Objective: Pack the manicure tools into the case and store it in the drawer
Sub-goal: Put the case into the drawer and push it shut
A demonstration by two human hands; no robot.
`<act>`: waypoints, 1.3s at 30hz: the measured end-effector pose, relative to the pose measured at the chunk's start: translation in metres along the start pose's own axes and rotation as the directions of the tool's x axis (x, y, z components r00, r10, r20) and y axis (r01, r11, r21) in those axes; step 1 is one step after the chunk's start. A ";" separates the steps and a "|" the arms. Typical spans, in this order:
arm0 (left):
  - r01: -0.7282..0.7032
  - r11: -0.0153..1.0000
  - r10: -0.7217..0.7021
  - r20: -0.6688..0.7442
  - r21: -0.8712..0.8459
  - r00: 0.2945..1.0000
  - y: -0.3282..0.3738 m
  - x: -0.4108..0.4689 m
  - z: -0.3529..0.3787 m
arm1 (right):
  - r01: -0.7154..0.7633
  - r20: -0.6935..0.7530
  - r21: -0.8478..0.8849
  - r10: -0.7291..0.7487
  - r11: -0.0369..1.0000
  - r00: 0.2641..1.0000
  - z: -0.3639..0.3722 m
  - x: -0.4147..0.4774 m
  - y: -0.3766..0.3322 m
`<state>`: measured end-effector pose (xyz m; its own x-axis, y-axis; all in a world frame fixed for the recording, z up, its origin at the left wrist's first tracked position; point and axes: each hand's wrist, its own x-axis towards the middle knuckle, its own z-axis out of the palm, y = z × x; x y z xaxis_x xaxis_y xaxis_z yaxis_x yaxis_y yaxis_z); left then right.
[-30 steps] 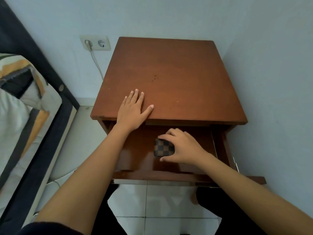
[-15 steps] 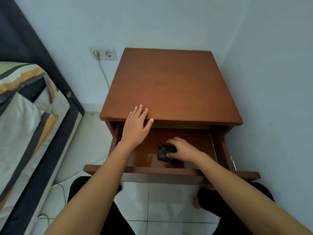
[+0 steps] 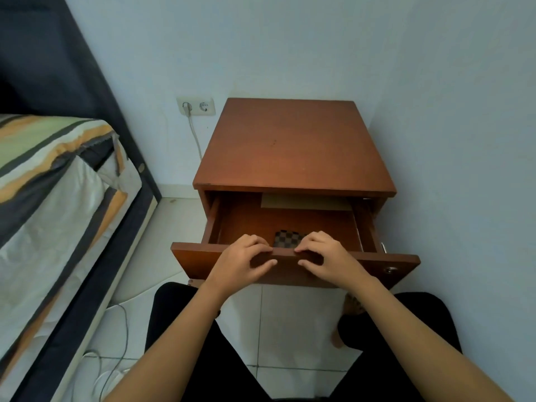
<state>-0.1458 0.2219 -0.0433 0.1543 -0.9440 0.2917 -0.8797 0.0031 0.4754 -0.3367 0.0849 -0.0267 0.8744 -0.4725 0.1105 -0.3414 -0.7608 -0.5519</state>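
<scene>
Checkered case (image 3: 285,238) lies inside the open drawer (image 3: 290,221), on its floor just behind the front panel (image 3: 362,264), showing between the two hands. Left hand (image 3: 243,261) and right hand (image 3: 326,261) both grip the top edge of the front panel, fingers curled over into the drawer, thumbs on the outer face; neither touches the case. Pale flat sheet (image 3: 307,202) sits at the drawer's far end, well beyond the hands. Tabletop (image 3: 293,146) of the nightstand above is bare. Bed (image 3: 52,184) lies off to the left hand's side, wall socket (image 3: 196,106) beyond it.
</scene>
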 end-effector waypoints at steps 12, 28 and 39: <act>-0.014 0.998 0.018 -0.067 0.056 0.998 -0.027 0.047 0.012 | 0.049 -0.211 -0.180 -0.087 0.982 0.974 0.006 0.039 0.023; 0.113 0.952 -0.088 -0.098 0.285 0.991 -0.066 0.137 0.015 | -0.131 -0.321 -0.412 -0.009 0.902 0.947 -0.013 0.118 0.062; 0.156 0.944 -0.136 -0.086 0.291 0.987 -0.060 0.138 0.015 | -0.204 -0.331 -0.425 0.059 0.882 0.942 -0.013 0.123 0.055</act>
<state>-0.0782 0.0868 -0.0441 0.3108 -0.9037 0.2944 -0.9374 -0.2402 0.2523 -0.2527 -0.0204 -0.0328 0.6895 -0.6368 0.3451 -0.6260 -0.7636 -0.1582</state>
